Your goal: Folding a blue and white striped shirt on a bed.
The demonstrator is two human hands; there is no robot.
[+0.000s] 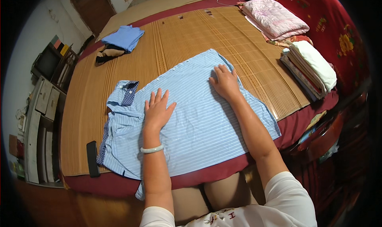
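Note:
A light blue striped button-up shirt (191, 119) lies spread on the bed mat, its collar toward the left and its hem toward the right. Dark patterned fabric lines the collar (129, 95). My left hand (156, 109) rests flat on the shirt near the collar, fingers spread. Farther right, my right hand (225, 81) lies on the cloth close to the hem, fingers also apart. Neither hand grips anything. A pale bangle (152, 149) circles my left wrist. Part of one sleeve (140, 191) hangs over the near bed edge.
A black phone-like object (92, 159) lies left of the shirt on the bamboo mat (175, 40). Folded blue and dark clothes (124, 39) sit at the far left. A pink quilt (274, 18) and a stack of folded white cloth (314, 65) line the right side.

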